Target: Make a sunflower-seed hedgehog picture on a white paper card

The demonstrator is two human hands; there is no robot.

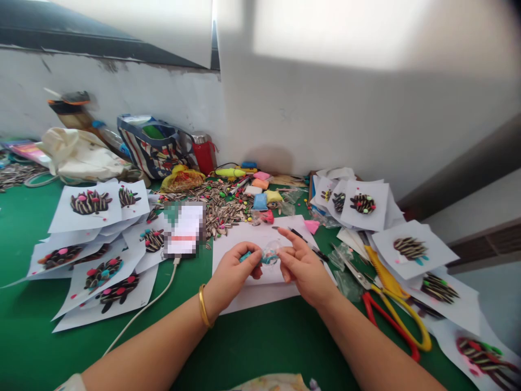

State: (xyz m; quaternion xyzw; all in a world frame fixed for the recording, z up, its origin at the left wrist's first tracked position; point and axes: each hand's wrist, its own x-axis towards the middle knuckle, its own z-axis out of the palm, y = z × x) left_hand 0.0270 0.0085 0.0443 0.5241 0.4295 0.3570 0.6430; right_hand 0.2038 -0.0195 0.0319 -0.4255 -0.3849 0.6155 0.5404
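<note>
My left hand (235,270), with a gold bangle on its wrist, pinches a small blue lump of clay (246,256) in its curled fingers. My right hand (300,264) meets it from the right, and its fingers hold a small clear plastic wrapper with blue clay inside (269,255). Both hands hover just above a blank white sheet of paper (260,239) on the green table (252,342).
Sunflower seeds (220,209) and coloured clay pieces (260,195) lie behind the sheet. Seed-and-clay pictures on paper (101,239) spread left and right. Scissors with yellow and red handles (391,304) lie at right. A phone (185,231) with a white cable sits left of the sheet. Bags stand by the wall.
</note>
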